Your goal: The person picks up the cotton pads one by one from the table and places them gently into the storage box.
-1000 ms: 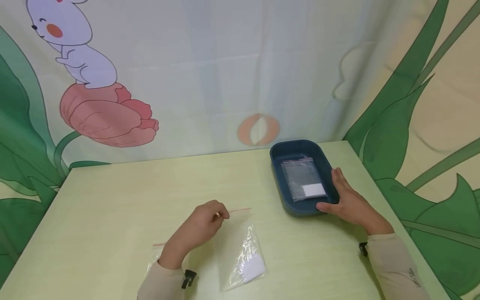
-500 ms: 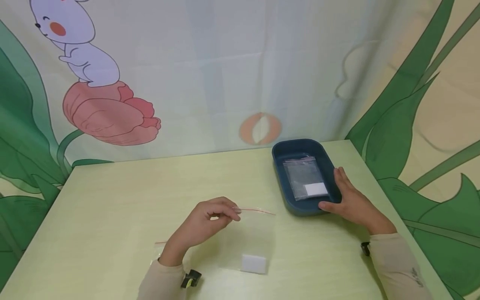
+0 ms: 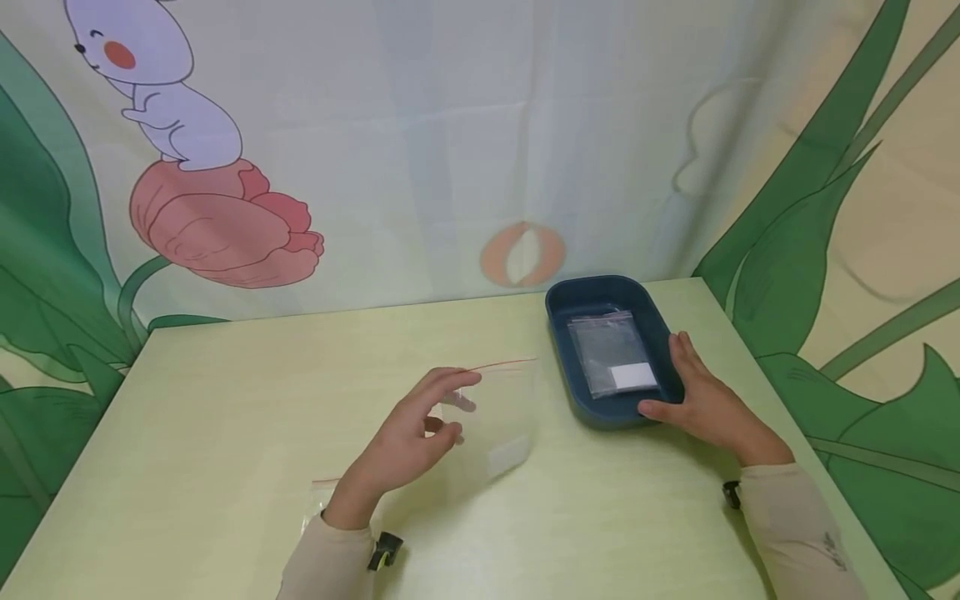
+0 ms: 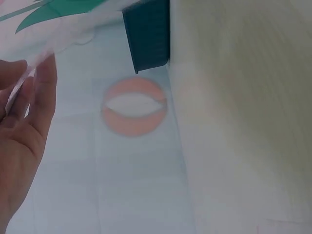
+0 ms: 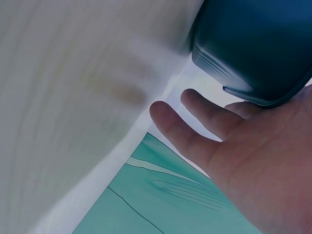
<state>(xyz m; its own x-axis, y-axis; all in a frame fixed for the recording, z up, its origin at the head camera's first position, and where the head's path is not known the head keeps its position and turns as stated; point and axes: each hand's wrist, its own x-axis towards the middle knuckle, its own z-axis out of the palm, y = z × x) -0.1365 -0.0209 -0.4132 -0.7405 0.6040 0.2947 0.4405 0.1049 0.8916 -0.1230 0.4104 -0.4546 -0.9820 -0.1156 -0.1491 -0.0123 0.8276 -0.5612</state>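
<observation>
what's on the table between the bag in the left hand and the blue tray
Nothing: in the head view only bare table separates the clear bag, held by the left hand, from the blue tray.

The left hand (image 3: 416, 429) hovers mid-scene, fingers pinched loosely. The right hand (image 3: 701, 400) rests flat at right, fingers straight.

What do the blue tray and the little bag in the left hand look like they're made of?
Blue tray: likely molded plastic, matte dark blue, with rounded corners and a ribbed rim.
Little bag: thin clear plastic film, glossy and see-through, with a red zip strip along the top.
</observation>
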